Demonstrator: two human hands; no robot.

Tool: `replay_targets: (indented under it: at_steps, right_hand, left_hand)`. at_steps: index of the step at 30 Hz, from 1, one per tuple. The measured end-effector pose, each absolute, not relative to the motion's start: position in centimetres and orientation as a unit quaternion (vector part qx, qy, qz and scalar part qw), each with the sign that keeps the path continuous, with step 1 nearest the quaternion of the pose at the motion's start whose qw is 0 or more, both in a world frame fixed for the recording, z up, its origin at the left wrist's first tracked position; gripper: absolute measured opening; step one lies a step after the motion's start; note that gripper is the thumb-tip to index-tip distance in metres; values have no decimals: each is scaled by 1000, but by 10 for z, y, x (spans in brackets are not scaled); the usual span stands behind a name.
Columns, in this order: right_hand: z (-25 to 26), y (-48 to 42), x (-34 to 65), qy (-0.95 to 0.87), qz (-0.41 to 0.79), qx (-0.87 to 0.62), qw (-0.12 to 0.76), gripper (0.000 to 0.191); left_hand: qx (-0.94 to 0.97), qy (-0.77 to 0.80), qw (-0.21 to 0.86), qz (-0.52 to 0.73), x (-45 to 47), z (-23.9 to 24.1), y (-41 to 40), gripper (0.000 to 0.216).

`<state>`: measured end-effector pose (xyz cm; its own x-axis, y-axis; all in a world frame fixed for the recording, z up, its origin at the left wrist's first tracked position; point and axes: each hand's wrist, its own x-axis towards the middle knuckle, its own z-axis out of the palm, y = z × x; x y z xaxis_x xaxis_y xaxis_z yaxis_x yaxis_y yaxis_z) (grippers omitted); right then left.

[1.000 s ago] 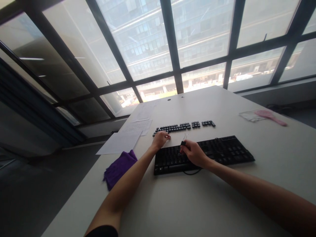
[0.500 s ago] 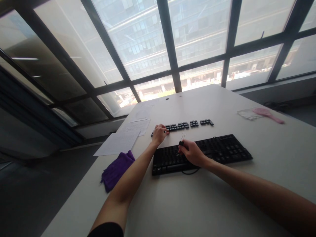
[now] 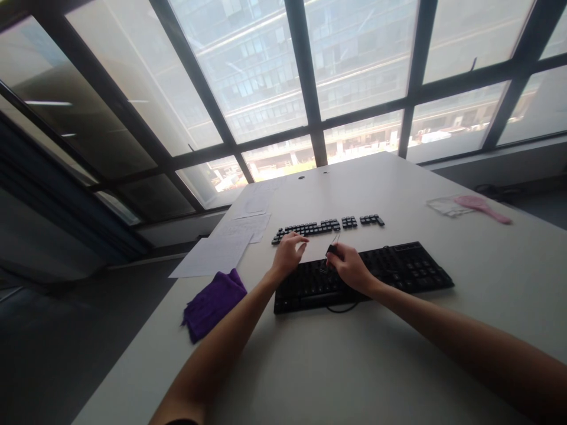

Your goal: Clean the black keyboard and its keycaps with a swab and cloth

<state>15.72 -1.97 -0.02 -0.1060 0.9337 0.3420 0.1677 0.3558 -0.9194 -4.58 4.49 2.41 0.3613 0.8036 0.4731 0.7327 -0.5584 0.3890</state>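
Right hand (image 3: 351, 268) is pinched around what looks like a wire keycap puller (image 3: 331, 250), held over the black keyboard (image 3: 410, 265) on the white desk (image 3: 376, 348); left hand (image 3: 287, 255) has thumb and fingers parted near the loose keycaps (image 3: 312, 229), nothing visible between them. Puller's probably light with springy, bendable wires, so I'd grip the black handle (image 3: 331, 249).

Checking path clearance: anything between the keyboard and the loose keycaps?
In this view, the left hand overlaps the gap's left end; farther right, the right hand's wire tool juts across. Nothing else visible lies between keyboard and keycaps.
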Motion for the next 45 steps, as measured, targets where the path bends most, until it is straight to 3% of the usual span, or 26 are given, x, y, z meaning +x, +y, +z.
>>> replay_targets:
  at_steps: [7, 15, 23, 29, 36, 45]
  right_hand:
    - [6, -17, 167, -732, 316, -429, 425, 15]
    - [9, -26, 173, -792, 283, -393, 373, 13]
    - [-1, -45, 175, -859, 127, -345, 355, 14]
    - [-6, -41, 174, -747, 282, -418, 434, 14]
    - [-5, -37, 177, -689, 348, -421, 476, 14]
    - [-3, -43, 173, -693, 303, -436, 487, 15]
  left_hand:
    - [841, 410, 180, 305, -21, 12, -33, 28]
    - [835, 414, 186, 311, -20, 7, -35, 25]
    - [860, 389, 167, 284, -18, 10, -40, 21]
    - [857, 408, 179, 257, -16, 10, -37, 17]
    - [841, 419, 190, 286, -11, 4, -33, 12]
    - [833, 394, 180, 345, -14, 6, -39, 17]
